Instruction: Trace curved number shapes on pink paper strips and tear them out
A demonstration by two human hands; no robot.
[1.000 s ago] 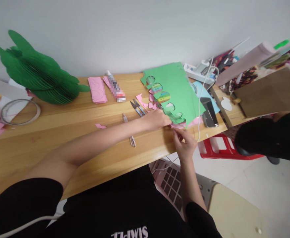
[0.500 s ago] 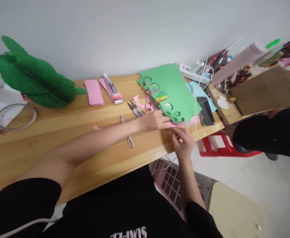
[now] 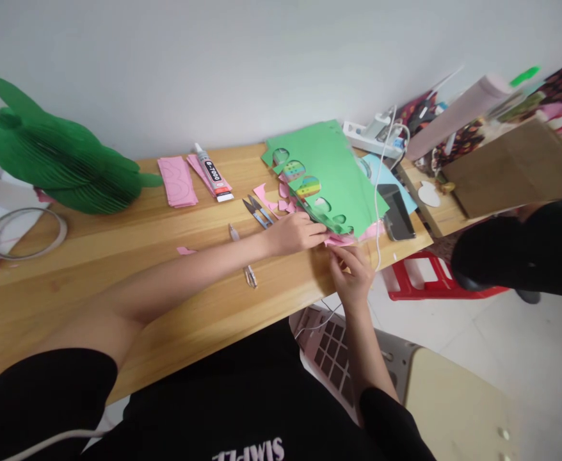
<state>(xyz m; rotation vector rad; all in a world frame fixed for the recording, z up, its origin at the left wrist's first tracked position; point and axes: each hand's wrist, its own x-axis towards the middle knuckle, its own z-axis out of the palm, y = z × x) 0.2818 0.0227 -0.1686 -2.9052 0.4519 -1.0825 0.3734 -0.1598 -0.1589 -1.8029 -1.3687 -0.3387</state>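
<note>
Pink paper (image 3: 339,239) by right hand (image 3: 354,272); tube (image 3: 210,170) reads "B-7000"

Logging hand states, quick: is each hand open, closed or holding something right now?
Left hand: partly curled at the green sheet; hold cannot be told.
Right hand: nearly pinched at the pink paper; hold cannot be told.

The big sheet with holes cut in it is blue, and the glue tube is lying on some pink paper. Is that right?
Not quite: the big sheet with holes cut in it is green, not blue, as the head view shows. The glue tube is lying on some pink paper, just as you said.
</note>
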